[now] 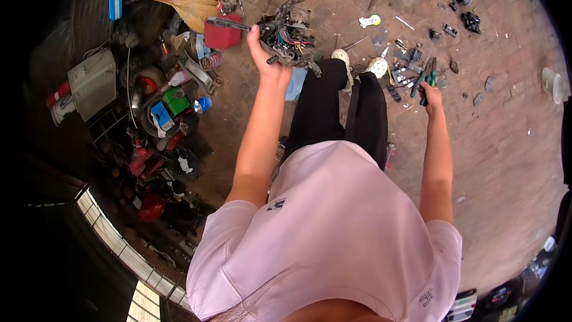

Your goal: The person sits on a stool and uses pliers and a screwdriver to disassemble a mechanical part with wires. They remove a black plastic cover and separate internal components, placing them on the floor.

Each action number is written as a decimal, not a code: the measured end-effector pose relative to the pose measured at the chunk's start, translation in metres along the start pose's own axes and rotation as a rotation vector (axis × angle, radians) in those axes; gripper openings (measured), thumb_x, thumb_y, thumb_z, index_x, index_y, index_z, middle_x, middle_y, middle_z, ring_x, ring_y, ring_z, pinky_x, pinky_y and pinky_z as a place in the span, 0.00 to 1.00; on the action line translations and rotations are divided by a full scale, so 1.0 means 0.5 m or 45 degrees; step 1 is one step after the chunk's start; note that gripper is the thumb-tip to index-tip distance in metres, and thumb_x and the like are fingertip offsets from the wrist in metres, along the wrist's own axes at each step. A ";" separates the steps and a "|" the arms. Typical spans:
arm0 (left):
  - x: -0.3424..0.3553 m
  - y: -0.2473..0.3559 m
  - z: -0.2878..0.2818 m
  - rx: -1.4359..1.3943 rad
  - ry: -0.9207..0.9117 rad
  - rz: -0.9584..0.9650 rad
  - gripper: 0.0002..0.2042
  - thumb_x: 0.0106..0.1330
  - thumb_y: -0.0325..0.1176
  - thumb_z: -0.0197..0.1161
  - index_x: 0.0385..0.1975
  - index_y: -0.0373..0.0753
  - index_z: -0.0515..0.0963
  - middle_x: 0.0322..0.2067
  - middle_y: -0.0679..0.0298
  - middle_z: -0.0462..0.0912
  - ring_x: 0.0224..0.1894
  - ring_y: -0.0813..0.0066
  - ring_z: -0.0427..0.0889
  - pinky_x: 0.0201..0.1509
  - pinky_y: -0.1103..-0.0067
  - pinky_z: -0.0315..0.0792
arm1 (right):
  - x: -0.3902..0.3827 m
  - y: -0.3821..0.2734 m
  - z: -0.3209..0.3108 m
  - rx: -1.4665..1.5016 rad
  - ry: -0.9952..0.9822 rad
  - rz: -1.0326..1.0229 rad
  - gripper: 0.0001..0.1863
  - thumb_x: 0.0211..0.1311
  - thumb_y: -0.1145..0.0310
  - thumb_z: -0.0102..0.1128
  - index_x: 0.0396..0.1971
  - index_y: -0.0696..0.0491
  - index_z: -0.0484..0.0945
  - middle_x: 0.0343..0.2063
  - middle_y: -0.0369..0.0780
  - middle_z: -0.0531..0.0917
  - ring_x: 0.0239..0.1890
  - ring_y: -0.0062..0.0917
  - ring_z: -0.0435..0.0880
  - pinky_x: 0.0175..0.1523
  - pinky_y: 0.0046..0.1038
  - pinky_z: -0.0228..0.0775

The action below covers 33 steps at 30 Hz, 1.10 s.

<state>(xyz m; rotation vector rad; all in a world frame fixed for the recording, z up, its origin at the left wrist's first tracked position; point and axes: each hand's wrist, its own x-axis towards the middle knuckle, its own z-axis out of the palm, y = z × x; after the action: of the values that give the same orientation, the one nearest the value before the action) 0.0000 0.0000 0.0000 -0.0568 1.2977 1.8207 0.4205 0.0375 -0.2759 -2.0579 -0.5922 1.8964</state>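
Observation:
My left hand (269, 53) is closed on a dirty dark wiring assembly (291, 34) with a long curved black tube, tangled coloured wires and a greyish strip sticking out to the left. I hold it raised out ahead, left of my legs. My right hand (429, 91) grips a pair of green-handled pliers (423, 80) out to the right. Below them, on the brick floor, small metal and black parts (405, 71) lie scattered beside my white clogs (376, 67).
A straw broom (193, 9), a red container (221, 36), a grey casing (92, 83) and coloured cans and boxes (176, 101) crowd the left side. Several dark parts (471, 22) and tools lie at the upper right. A pale bucket (552, 85) stands at the far right.

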 end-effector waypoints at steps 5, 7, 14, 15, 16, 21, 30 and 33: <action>0.137 -0.060 0.021 0.172 0.013 -0.149 0.24 0.63 0.54 0.51 0.46 0.39 0.74 0.41 0.58 0.81 0.41 0.61 0.80 0.47 0.65 0.75 | 0.036 -0.025 0.204 -0.070 -0.019 0.040 0.15 0.48 0.61 0.70 0.19 0.58 0.80 0.18 0.36 0.79 0.18 0.22 0.74 0.26 0.27 0.63; 0.194 -0.093 0.005 0.211 -0.043 -0.323 0.24 0.63 0.54 0.52 0.47 0.40 0.74 0.43 0.59 0.81 0.45 0.60 0.79 0.52 0.63 0.72 | 0.056 -0.023 0.267 -0.329 0.107 -0.014 0.17 0.45 0.59 0.71 0.16 0.58 0.78 0.19 0.36 0.81 0.19 0.22 0.76 0.26 0.27 0.65; 0.490 -0.272 -0.124 0.376 -0.049 -0.552 0.22 0.65 0.53 0.50 0.45 0.39 0.75 0.45 0.60 0.80 0.47 0.62 0.79 0.55 0.65 0.72 | 0.281 0.147 0.534 -0.484 0.273 0.218 0.15 0.43 0.57 0.71 0.28 0.51 0.85 0.23 0.37 0.84 0.27 0.25 0.83 0.40 0.27 0.72; 0.536 -0.303 -0.152 0.415 -0.037 -0.561 0.22 0.65 0.52 0.51 0.45 0.40 0.75 0.45 0.61 0.80 0.47 0.63 0.79 0.55 0.66 0.71 | 0.315 0.188 0.579 -0.425 0.350 0.123 0.17 0.42 0.56 0.72 0.25 0.55 0.84 0.23 0.40 0.84 0.28 0.28 0.83 0.40 0.29 0.73; 0.566 -0.338 -0.193 0.455 0.005 -0.568 0.21 0.65 0.52 0.51 0.44 0.40 0.75 0.44 0.61 0.80 0.47 0.63 0.78 0.55 0.66 0.71 | 0.344 0.225 0.597 -0.458 0.316 0.226 0.18 0.42 0.56 0.72 0.23 0.57 0.83 0.23 0.41 0.84 0.28 0.30 0.83 0.40 0.30 0.73; 0.652 -0.443 -0.278 0.627 0.050 -0.589 0.18 0.65 0.50 0.54 0.42 0.41 0.75 0.42 0.63 0.80 0.45 0.66 0.78 0.54 0.68 0.71 | 0.487 0.352 0.677 -0.716 0.345 0.346 0.22 0.43 0.51 0.70 0.24 0.59 0.83 0.28 0.50 0.84 0.36 0.42 0.85 0.44 0.37 0.75; 0.788 -0.489 -0.212 0.494 -0.128 -0.645 0.22 0.64 0.52 0.52 0.44 0.38 0.76 0.39 0.59 0.82 0.39 0.63 0.81 0.46 0.66 0.76 | 0.720 0.373 0.734 -0.870 0.357 0.024 0.37 0.51 0.35 0.58 0.27 0.61 0.83 0.27 0.54 0.83 0.36 0.47 0.84 0.45 0.41 0.74; 0.787 -0.490 -0.186 0.346 -0.311 -0.667 0.23 0.63 0.52 0.53 0.43 0.37 0.75 0.38 0.57 0.82 0.38 0.62 0.82 0.44 0.66 0.77 | 0.717 0.423 0.718 -0.655 0.292 -0.114 0.30 0.55 0.40 0.60 0.26 0.59 0.83 0.23 0.48 0.84 0.30 0.36 0.85 0.40 0.35 0.74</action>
<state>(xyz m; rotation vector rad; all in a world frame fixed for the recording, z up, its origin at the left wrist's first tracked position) -0.1195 0.1873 -0.4171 -0.0217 1.2059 1.1620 0.1064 -0.0023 -0.7252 -2.4548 -1.1864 1.5375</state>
